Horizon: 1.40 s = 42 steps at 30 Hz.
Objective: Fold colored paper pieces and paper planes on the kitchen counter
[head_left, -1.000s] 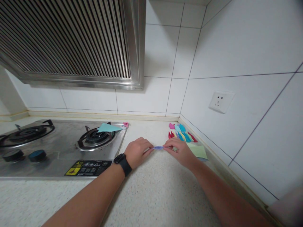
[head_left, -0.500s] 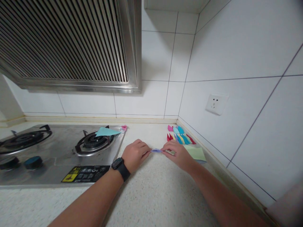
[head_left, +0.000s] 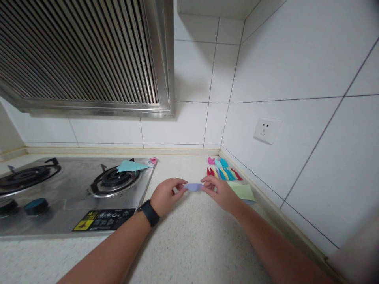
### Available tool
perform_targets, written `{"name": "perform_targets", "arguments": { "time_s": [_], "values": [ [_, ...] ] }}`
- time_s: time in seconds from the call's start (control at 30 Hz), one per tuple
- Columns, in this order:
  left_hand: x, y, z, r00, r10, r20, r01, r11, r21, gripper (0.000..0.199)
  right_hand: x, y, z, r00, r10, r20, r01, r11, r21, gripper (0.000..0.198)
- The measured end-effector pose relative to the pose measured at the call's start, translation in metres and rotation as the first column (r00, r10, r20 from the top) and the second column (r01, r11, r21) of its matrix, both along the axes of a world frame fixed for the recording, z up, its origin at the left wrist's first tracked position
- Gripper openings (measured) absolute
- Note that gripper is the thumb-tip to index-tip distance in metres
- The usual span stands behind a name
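Note:
A small piece of folded purple paper [head_left: 194, 187] spans the gap between my two hands, just above the speckled countertop. My left hand [head_left: 166, 195], with a black watch on the wrist, pinches its left end between thumb and fingers. At the other end, the thumb and fingertips of my right hand [head_left: 221, 192] grip it. Light green paper sheets [head_left: 243, 191] lie beside my right hand, partly covered by it. Just beyond that hand sit several small folded paper pieces [head_left: 227, 173] in red, yellow, purple and blue.
To the left is a gas stove [head_left: 68, 197], with light blue paper [head_left: 130, 166] over its right burner and a pink folded scrap [head_left: 153, 160] at its corner. A range hood [head_left: 166, 79] hangs above. The tiled right wall carries a socket [head_left: 267, 131].
The purple paper has turned so that more of its flat face shows. My fingers have spread a little at both its ends. The view has shifted slightly.

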State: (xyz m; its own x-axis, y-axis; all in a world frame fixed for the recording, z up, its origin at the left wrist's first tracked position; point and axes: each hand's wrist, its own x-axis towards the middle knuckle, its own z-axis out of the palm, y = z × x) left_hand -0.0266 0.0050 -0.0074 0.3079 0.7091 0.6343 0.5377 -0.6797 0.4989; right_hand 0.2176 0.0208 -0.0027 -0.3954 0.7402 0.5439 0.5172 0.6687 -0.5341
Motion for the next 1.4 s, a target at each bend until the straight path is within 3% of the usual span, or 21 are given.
{"name": "perform_targets", "arguments": {
  "time_s": [0.23, 0.33, 0.57, 0.73, 1.03, 1.4],
  "values": [
    [0.001, 0.007, -0.005, 0.946, -0.044, 0.321, 0.148, 0.939, -0.309, 0.025, 0.002, -0.005, 0.0, 0.992, 0.023, 0.128, -0.013, 0.997, -0.077, 0.015],
    [0.001, 0.011, -0.007, 0.907, -0.038, 0.42, 0.205, 0.91, -0.361, 0.028, 0.004, -0.007, 0.002, 0.985, -0.007, 0.171, 0.011, 1.0, -0.025, 0.019],
    [0.003, 0.019, -0.015, 0.835, 0.016, 0.55, 0.297, 0.828, -0.475, 0.032, 0.005, -0.005, 0.004, 0.972, -0.035, 0.233, 0.02, 0.998, 0.065, 0.006],
    [0.004, 0.018, -0.017, 0.872, 0.016, 0.489, 0.264, 0.826, -0.497, 0.037, 0.004, -0.006, 0.006, 0.975, -0.031, 0.222, 0.015, 0.997, 0.074, 0.008],
    [0.001, 0.01, -0.013, 0.982, -0.018, 0.186, 0.096, 0.903, -0.419, 0.033, 0.003, -0.006, 0.001, 0.977, -0.056, 0.207, 0.051, 0.998, 0.028, 0.008],
    [0.0, 0.013, -0.017, 0.982, -0.025, 0.189, 0.108, 0.889, -0.445, 0.034, 0.005, -0.008, 0.008, 0.976, -0.015, 0.218, 0.021, 0.999, -0.026, 0.01]
  ]
}}
